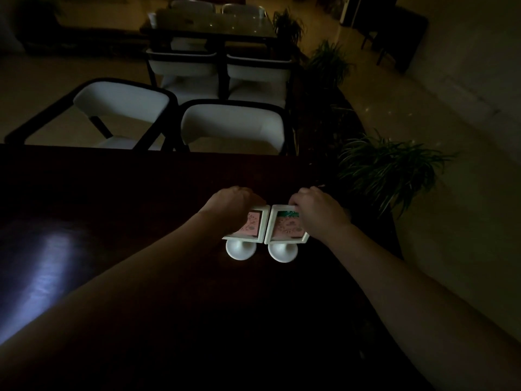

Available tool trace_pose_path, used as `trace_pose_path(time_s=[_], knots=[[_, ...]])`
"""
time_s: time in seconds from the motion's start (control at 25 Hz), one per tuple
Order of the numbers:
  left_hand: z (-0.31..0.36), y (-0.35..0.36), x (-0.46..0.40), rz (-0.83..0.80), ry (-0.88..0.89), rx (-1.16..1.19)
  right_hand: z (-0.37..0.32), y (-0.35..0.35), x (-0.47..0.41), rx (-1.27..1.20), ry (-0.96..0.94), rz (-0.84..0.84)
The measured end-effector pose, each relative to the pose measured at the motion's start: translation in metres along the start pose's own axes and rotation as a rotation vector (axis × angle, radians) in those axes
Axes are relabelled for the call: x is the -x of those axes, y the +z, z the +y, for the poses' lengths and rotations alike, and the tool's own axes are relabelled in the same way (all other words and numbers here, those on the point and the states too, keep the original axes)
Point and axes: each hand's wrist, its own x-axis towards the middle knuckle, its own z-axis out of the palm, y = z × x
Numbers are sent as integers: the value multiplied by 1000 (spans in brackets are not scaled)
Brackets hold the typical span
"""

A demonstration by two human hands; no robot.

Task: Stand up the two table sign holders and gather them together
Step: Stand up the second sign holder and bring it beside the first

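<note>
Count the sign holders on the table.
2. The left sign holder stands under the left hand; the right sign holder stands beside it under the right hand. Frames nearly touch. None visible elsewhere on the dark table.

Two white plastic table sign holders with round bases and pink floral cards stand upright side by side, the left one (253,230) touching the right one (282,232).

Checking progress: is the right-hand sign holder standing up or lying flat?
Standing. The right sign holder rests on its round base on the table, frame above it, with the right hand gripping its top.
</note>
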Motion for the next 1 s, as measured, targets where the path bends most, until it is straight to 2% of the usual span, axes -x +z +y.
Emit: trace_pose_path(time_s=[1.0], knots=[[3, 11, -4, 25, -43, -19, -7, 4, -1, 57, 67, 34]])
